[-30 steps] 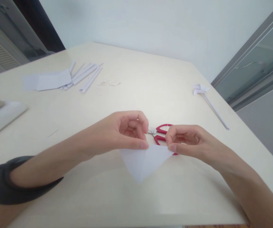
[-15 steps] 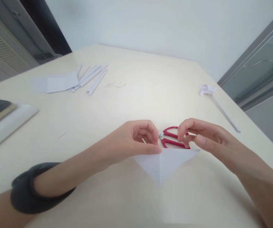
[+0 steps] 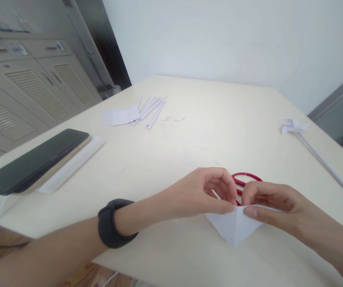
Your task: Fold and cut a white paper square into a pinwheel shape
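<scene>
A folded white paper triangle [image 3: 234, 227] lies on the cream table [image 3: 189, 143], point toward me. My left hand [image 3: 201, 195] pinches its upper edge near the centre crease with thumb and fingertips. My right hand [image 3: 269, 203] pinches the same edge just to the right, thumb flat on the paper. Red-handled scissors [image 3: 244, 178] lie right behind both hands, mostly hidden by them. A black band sits on my left wrist.
A paper pinwheel on a long rolled stick [image 3: 308, 143] lies at the right. Rolled paper sticks [image 3: 151, 107] and a flat paper sheet [image 3: 120, 116] lie at the back. A dark phone on a thin stack [image 3: 36, 159] rests at the left edge. Cabinets [image 3: 24, 91] stand to the left.
My right hand has come back from the scissors onto the paper's upper edge, close beside the left hand. The view has swung left and down, showing more of the phone and cabinets.
</scene>
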Tool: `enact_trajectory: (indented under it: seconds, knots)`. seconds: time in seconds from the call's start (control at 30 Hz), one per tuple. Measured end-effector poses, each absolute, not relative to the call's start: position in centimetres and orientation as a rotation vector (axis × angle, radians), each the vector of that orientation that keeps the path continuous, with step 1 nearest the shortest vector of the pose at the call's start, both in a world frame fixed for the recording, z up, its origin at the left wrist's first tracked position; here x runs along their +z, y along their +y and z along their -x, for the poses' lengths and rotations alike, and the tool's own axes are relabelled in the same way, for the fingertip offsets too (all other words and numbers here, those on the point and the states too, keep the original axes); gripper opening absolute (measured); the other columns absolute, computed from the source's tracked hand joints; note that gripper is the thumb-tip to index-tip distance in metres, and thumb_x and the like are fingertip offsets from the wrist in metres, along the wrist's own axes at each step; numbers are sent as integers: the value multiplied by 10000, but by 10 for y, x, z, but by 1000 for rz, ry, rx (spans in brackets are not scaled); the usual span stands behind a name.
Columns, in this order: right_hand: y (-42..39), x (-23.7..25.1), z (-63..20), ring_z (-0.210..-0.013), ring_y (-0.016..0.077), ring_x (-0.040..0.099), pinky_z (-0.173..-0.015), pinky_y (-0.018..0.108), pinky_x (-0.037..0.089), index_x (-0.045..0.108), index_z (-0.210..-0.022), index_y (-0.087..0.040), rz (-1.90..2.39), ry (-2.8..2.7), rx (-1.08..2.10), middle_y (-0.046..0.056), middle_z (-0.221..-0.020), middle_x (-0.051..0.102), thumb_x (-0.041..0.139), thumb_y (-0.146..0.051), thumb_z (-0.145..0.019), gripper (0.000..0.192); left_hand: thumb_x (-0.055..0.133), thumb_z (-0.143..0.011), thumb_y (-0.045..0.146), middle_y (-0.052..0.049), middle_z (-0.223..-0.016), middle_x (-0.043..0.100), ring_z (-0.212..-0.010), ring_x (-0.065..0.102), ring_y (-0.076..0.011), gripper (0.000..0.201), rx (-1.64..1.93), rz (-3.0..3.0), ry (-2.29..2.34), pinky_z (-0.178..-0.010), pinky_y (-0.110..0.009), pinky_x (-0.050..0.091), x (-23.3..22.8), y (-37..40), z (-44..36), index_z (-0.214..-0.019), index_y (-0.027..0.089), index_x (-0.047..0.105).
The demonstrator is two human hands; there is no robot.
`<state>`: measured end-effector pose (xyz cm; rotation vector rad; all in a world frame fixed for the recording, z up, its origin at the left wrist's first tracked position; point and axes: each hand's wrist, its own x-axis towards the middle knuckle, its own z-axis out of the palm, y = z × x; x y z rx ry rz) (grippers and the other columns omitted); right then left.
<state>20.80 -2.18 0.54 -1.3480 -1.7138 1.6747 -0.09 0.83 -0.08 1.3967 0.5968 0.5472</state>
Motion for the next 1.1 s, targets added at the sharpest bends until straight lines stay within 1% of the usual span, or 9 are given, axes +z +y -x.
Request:
enact_trajectory:
  seconds: [0.1,0.23,0.37,0.5,0.57,0.8,0.93,1.03,1.1]
  knots:
    - [-22,6,-207,-739,155,524,-658,256,394,547,-666,-203,1345,-1706,1666,-7,-752,537,644,-302,-790,186,621,-742,95,-2,-806,594,-751,551,-100,108,551,-1397,585,-705,-247,434,-1,10,1,-803,157,555]
    - [-22,11,-209,-721,164,522,-636,266,398,558,-673,-204,1369,-1699,1648,6,-765,559,655,-323,-776,185,650,-741,155,-4,-808,604,-741,553,-102,119,548,-1410,599,-681,-244,427,0,11,3,-814,164,555]
    - [-23,18,-212,-712,170,527,-627,270,398,585,-690,-206,1397,-1685,1633,13,-738,562,664,-333,-770,169,646,-740,155,9,-787,598,-726,549,-95,98,534,-1400,613,-671,-233,427,2,11,4,-770,168,554]
    - [-22,21,-217,-694,143,513,-625,252,395,568,-660,-202,1346,-1654,1639,-4,-721,536,659,-312,-784,189,633,-751,153,-2,-810,603,-749,571,-113,97,459,-1390,680,-689,-252,437,9,14,5,-776,169,540]
    - [-22,21,-221,-695,132,508,-618,239,385,566,-675,-205,1311,-1649,1629,-12,-720,533,649,-297,-797,174,637,-747,150,-3,-807,602,-750,570,-116,106,442,-1400,719,-692,-256,435,14,16,6,-771,168,535]
    - [-20,24,-238,-639,134,481,-569,253,360,576,-688,-213,1243,-1632,1593,-6,-664,533,640,-334,-801,178,622,-763,135,21,-745,560,-690,513,-88,100,406,-1426,760,-631,-228,392,27,23,12,-768,166,527]
    - [-16,28,-243,-615,147,476,-543,272,352,586,-677,-226,1227,-1602,1543,1,-650,527,644,-354,-789,180,623,-745,135,24,-746,570,-662,511,-87,108,430,-1487,758,-608,-222,392,24,31,16,-760,175,525]
    - [-14,27,-244,-583,148,472,-533,277,361,586,-669,-229,1206,-1568,1571,2,-621,510,654,-366,-774,186,648,-709,181,21,-743,589,-613,524,-94,118,442,-1617,898,-571,-221,402,15,40,18,-724,179,531]
    - [-13,24,-242,-573,144,479,-538,274,375,591,-689,-229,1221,-1514,1565,1,-625,520,655,-360,-776,169,638,-716,201,12,-764,605,-646,560,-116,97,389,-1671,958,-585,-228,421,12,43,17,-758,185,552]
